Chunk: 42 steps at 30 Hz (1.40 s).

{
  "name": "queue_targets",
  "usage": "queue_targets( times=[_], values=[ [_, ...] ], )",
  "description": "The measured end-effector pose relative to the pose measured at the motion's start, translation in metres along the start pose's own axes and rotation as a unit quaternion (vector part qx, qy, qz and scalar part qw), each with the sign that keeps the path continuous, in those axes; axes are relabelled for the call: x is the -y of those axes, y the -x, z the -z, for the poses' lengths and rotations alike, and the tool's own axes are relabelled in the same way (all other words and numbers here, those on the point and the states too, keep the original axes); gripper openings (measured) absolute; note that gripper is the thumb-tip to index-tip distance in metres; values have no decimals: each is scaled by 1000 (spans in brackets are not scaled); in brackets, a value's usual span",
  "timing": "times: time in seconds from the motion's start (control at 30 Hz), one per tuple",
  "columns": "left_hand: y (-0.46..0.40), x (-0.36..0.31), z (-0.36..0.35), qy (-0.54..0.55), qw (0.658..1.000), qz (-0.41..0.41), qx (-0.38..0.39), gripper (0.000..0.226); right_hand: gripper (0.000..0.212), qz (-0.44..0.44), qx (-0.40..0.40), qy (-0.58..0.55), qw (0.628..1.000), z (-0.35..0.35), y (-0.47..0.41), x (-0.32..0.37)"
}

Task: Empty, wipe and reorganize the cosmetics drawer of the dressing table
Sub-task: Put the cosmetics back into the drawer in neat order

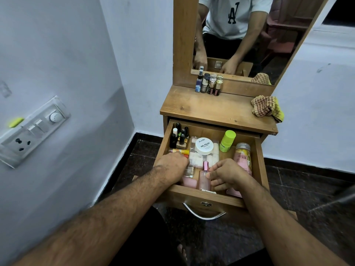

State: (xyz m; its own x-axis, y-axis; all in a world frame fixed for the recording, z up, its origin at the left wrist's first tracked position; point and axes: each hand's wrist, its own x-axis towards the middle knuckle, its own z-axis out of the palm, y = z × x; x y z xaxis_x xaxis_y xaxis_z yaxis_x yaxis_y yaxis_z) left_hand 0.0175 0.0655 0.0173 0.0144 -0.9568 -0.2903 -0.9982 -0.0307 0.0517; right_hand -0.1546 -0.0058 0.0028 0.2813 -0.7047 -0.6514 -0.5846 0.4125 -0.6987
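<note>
Perfume bottle stands upright, pinched by your right hand; your left hand curls over a clear bottle just beside.

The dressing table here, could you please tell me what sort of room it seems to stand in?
Probably a bedroom corner at home: a wooden dressing table with a mirror, an open drawer full of cosmetics such as nail polish bottles, and a wall switchboard nearby.
</note>
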Motion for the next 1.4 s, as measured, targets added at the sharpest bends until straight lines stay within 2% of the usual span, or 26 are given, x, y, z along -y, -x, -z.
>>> queue_targets(
  times=[0.23,0.4,0.53,0.67,0.73,0.87,0.97,1.17,1.4],
  values=[
    [-1,0,-2,17,1000,8,-3,40,21,6,8,11,1000,1,-1,-1],
    [0,0,-4,26,1000,12,-3,42,16,48,-3,23,999,1,-3,-2],
    [-1,1,-4,22,1000,9,-6,41,14,32,9,20,999,3,-3,-4],
    [0,1,-1,32,999,-9,-1,67,14,29,12,16,999,5,-5,-6],
    [0,-1,5,60,998,-24,-5,72,15,39,12,10,999,5,-5,-6],
    [-12,-11,13,161,986,-17,-51,51,17,65,12,0,998,5,-3,-7],
    [-20,-20,10,196,979,-8,-61,42,16,83,10,-5,996,5,-3,-7],
    [-23,-22,2,219,972,-4,-81,47,19,98,-3,-7,995,4,-9,-10],
    [-17,-10,-1,259,965,-24,-43,45,18,116,13,23,993,2,-9,-10]
  ],
)
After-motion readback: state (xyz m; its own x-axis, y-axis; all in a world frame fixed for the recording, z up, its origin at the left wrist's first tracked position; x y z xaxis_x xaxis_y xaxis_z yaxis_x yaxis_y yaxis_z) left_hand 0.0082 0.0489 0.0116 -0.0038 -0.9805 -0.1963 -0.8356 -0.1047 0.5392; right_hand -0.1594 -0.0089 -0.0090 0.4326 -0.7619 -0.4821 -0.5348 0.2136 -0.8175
